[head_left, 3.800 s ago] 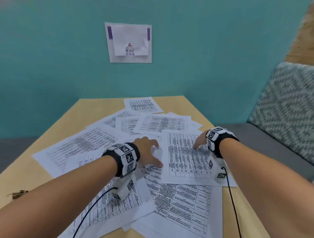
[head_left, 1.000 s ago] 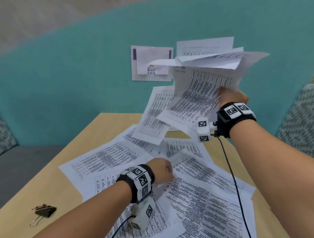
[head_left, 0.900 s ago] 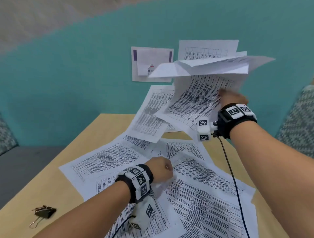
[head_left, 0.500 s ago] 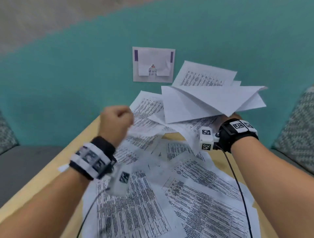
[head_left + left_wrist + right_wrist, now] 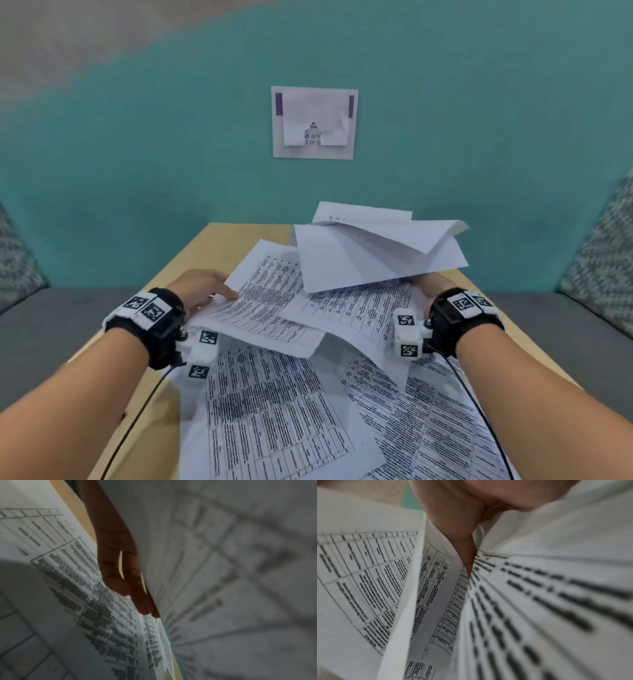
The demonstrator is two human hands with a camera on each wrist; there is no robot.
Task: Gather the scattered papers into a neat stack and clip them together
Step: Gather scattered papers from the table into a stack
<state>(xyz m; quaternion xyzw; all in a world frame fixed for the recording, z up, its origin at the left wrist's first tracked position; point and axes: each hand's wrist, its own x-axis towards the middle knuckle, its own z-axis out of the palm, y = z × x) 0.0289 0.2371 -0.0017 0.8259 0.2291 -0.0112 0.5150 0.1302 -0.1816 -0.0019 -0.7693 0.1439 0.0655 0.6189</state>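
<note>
A loose bundle of printed sheets (image 5: 342, 301) hangs just above the wooden table (image 5: 239, 236), its upper sheets folded over with blank backs (image 5: 359, 253) showing. My right hand (image 5: 430, 286) grips the bundle's right edge, and in the right wrist view thumb and fingers (image 5: 462, 527) pinch the sheets. My left hand (image 5: 219, 291) holds the left edge, thumb on top. In the left wrist view its straight fingers (image 5: 120, 563) lie under a lifted sheet (image 5: 223, 574). Several more printed sheets (image 5: 274, 411) lie flat and overlapping on the table below. No binder clip shows in any view.
A teal wall with a taped notice (image 5: 314, 122) stands behind the table. A grey bench seat (image 5: 51, 325) runs along both sides, with patterned cushions at the left (image 5: 17, 267) and right (image 5: 603, 260). Bare wood shows at the table's far end and left edge.
My right hand has lowered the bundle from high in the air to just above the table. My left hand left the flat sheets, rose as a fist, then took the bundle's left edge.
</note>
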